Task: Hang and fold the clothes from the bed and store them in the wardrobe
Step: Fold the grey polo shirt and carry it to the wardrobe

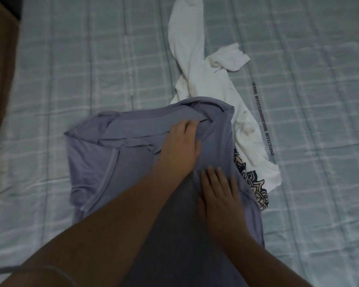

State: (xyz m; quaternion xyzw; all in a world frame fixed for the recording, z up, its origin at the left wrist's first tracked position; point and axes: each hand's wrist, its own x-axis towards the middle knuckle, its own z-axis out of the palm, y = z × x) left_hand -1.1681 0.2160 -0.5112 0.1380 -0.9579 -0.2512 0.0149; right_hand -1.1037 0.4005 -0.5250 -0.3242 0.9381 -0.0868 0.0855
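We see the grey-lilac top [104,162] spread on the bed [71,69], in the middle of the view and running down to its lower edge. Its cloth is smooth and thin, with one side folded inward and loose pleats bunched near the far end.

Our left hand [178,148] lies on those pleats, fingers together and nearly straight, pressing the cloth. Our right hand [219,195] rests flat just beside it, nearer to us, fingers slightly spread; neither hand grips anything.

The top's right edge overlaps a white garment [187,59] that trails away across the bed, twisted, with dark lettering [263,125] along one edge and a dark patterned print [255,189] showing beside the top.

The sheet is pale blue check. A brown panel [0,59] borders the bed at left.
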